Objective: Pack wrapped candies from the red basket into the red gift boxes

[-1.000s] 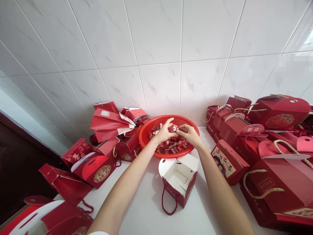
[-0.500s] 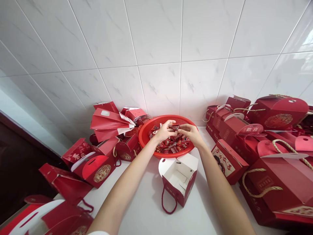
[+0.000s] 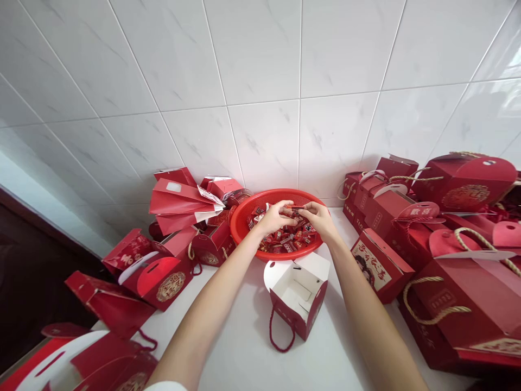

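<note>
Both hands are over a red plastic basket (image 3: 240, 239) heaped with red-wrapped candies (image 3: 288, 241). My left hand (image 3: 277, 218) is curled around wrapped candy, its thumb and forefinger nearly facing the other hand. With thumb and fingertips, my right hand (image 3: 319, 218) pinches a wrapped candy (image 3: 299, 209) close to the left fingertips. In front of the basket stands an open red gift box (image 3: 299, 298) with a white inside, its flaps up. A dark red cord handle (image 3: 281, 347) hangs from its front. The box's floor looks bare as far as it shows.
Red gift boxes crowd both sides: a patterned box (image 3: 163, 282) and a stack of flattened boxes (image 3: 185, 203) at left, a large rope-handled box (image 3: 468, 304) and a box with a printed label (image 3: 380, 266) at right. A white tiled wall (image 3: 264, 136) rises behind the white tabletop (image 3: 244, 336).
My right hand has drawn slightly back and up with the candy between its fingertips. My left hand stays almost in place over the basket. The open box has not moved.
</note>
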A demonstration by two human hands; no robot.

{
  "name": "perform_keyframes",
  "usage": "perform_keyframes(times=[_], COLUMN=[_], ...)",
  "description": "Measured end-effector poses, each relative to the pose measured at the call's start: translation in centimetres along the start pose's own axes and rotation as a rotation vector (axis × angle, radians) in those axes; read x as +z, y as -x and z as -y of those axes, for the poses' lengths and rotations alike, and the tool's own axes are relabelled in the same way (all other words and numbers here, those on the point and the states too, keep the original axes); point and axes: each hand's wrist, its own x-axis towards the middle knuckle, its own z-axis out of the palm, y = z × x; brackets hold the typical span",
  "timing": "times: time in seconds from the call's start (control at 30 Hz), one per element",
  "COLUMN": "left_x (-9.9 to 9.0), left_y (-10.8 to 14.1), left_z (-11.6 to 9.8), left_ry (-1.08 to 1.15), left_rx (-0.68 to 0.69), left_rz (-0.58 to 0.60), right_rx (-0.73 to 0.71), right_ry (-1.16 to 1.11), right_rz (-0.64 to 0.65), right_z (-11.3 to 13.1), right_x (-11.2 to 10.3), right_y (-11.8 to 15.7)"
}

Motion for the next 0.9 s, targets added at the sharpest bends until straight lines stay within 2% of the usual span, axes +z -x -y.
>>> perform_keyframes(times=[0.1,0.2,0.3,0.4,0.47,0.53,0.6,0.7,0.8,0.9], left_x=[0.0,-0.3,-0.8,-1.1,-1.2,-1.0,-0.7,-0.3,-0.1,0.0], left_y=[-0.2,-0.3,-0.5,-0.6,-0.6,-0.4,-0.1,0.1,0.1,0.2], left_z=[0.2,0.5,0.7,0.6,0.4,0.2,0.2,0.3,0.3,0.2], left_ry=[-0.08,-0.142,-0.195,-0.216,-0.214,-0.228,-0.273,-0.356,-0.43,-0.554], left_rx=[0.024,0.03,0.074,0.166,0.248,0.36,0.46,0.505,0.472,0.29], left_rz=[-0.032,-0.071,-0.187,-0.36,-0.422,-0.394,-0.3,-0.181,-0.139,0.042], right_rx=[0.018,-0.012,-0.074,-0.076,-0.057,-0.007,0.062,0.103,0.059,0.02], right_ry=[-0.049,-0.078,-0.073,0.011,0.063,0.056,0.005,-0.084,-0.192,-0.285], right_rz=[-0.047,-0.182,-0.282,-0.179,-0.093,-0.056,-0.019,0.047,0.012,-0.127], right_z=[0.1,0.2,0.2,0.2,0.2,0.3,0.4,0.4,0.2,0.0], right_x=[0.0,-0.1,0.0,0.1,0.2,0.3,0.2,0.0,-0.3,-0.5], right_y=[-0.1,-0.1,-0.1,0.0,0.0,-0.1,-0.2,-0.2,-0.2,-0.3])
